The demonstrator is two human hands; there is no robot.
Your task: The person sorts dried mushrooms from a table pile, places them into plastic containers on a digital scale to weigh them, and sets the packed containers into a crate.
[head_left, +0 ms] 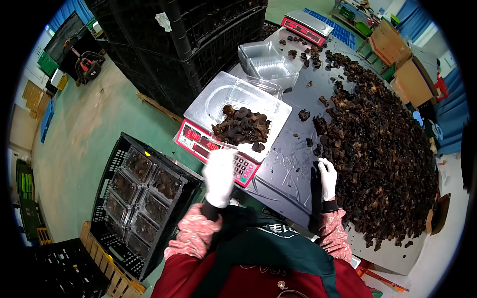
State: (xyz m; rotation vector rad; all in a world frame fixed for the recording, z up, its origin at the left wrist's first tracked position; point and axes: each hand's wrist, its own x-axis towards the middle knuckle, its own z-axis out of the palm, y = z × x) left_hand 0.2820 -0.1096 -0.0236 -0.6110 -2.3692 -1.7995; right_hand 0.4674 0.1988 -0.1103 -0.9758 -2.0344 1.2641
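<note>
My left hand (218,178), in a white glove, is at the front edge of a red and silver weighing scale (198,142). It is smeared by motion, so its fingers cannot be made out. On the scale's plate lies a heap of dark, curled wood ear mushrooms (242,125), apparently in a clear plastic container. The red display reads about 0.180. My right hand (327,179), also gloved in white, is at the near left edge of a large mushroom pile (382,159). Its fingers are drawn together; anything between them is hidden.
Clear empty containers (271,64) stand behind the scale, with a second scale (308,27) farther back. A black crate (186,174) of filled clear boxes sits at lower left. Tall stacked black crates (184,44) rise beside the table (278,174). Loose mushroom pieces dot the tabletop.
</note>
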